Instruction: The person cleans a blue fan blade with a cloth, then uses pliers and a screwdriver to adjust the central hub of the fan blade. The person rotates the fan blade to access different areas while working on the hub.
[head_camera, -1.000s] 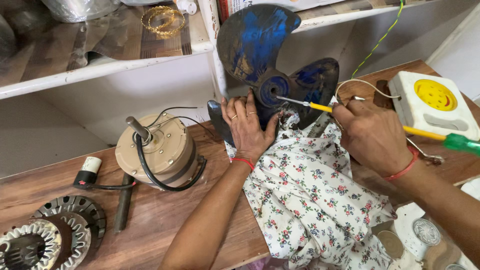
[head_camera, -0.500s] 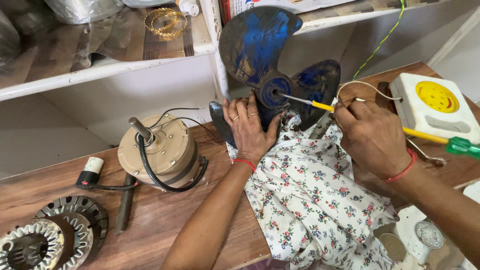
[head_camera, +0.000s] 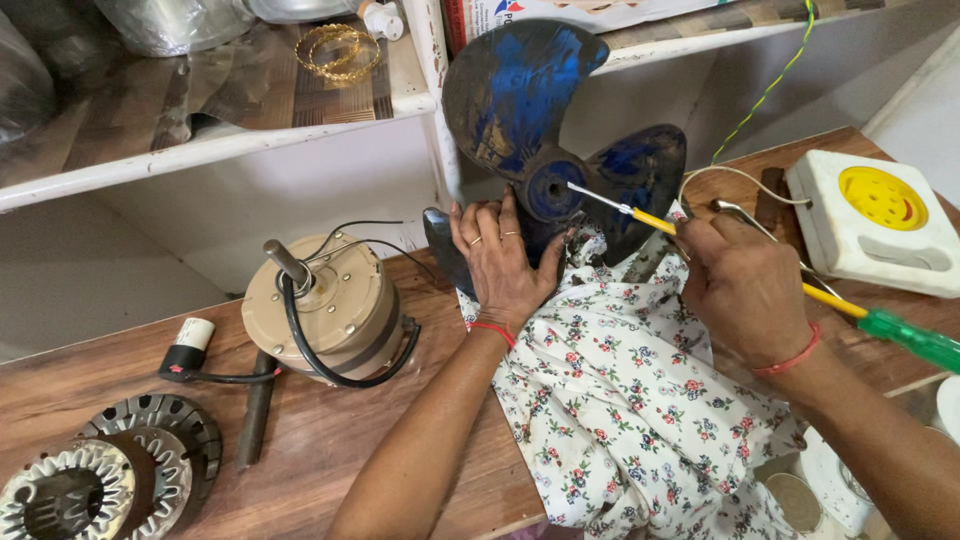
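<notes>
Left hand lies flat, fingers apart, against blue fan blade; right hand is clamped on a yellow screwdriver, tip at the hub.

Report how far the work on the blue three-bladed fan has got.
Done: the beige round motor sits apart on the wooden table, so the blue three-bladed plastic fan is off it. In hand: the left hand steadies the fan while the right hand points a yellow-shafted screwdriver at its hub. Left: refitting fan to motor.

1 head-worn camera looks down, close, onto the wooden table and white shelf.
</notes>
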